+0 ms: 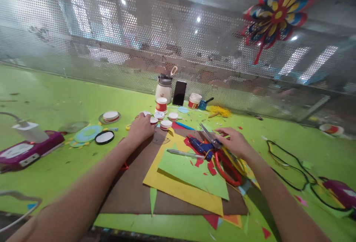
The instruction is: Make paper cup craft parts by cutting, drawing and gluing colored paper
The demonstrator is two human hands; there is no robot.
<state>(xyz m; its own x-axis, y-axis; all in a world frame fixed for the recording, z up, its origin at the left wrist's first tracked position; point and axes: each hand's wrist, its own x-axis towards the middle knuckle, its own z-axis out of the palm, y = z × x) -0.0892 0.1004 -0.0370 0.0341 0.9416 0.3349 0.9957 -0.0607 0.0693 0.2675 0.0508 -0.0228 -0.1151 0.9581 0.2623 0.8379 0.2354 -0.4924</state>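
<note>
from my remote seat, i see red-handled scissors (217, 162) beside the blue glue gun (198, 145), just left of my right hand (233, 142). that grip is loosely curled; i cannot tell if it touches them. they should be stiff, fairly heavy, slick-bladed, best held by the red loops. my left hand (141, 128) bends over a white-lidded jar (153, 121), likely light and smooth, best taken by its sides; hidden fingertips mean i cannot tell if that grip holds it.

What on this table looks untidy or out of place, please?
At the far right, a white tub seems to lie on its side, unlike the upright tubs near the phone. Red scraps lie loose on the green paper, and yellow shreds sit in an untidy heap at the back. I see no clear spill.
</note>
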